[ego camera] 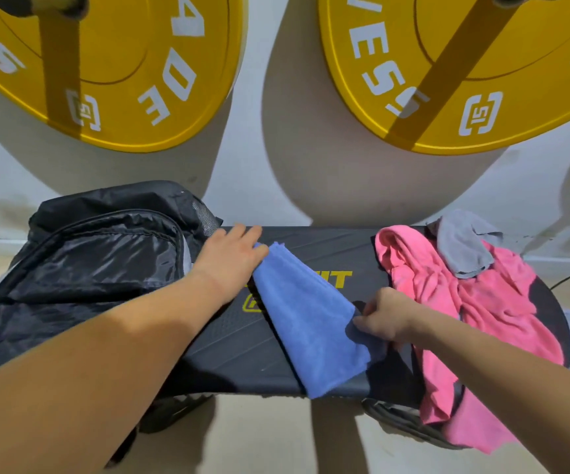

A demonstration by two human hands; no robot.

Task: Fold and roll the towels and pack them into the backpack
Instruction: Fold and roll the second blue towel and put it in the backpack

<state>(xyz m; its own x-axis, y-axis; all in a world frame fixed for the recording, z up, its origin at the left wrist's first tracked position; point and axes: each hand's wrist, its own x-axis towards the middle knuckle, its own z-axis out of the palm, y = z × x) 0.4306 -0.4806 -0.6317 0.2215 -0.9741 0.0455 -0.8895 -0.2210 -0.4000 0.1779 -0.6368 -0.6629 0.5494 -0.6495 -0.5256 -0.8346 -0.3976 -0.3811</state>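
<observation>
My left hand (232, 258) lies flat with straight fingers on the far end of the blue towel (311, 319), which is folded into a strip across the bench (235, 354). My right hand (384, 316) pinches its near right edge. The backpack (99, 261) sits open at left; the pink towel (465, 302) is heaped at right, the grey towel (461, 244) on top.

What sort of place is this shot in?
Most likely a gym, perhaps a home one. The left yellow plate and right yellow plate are barbell-style weight plates, and the blue towel lies on a black padded bench with yellow lettering, beside a backpack.
</observation>
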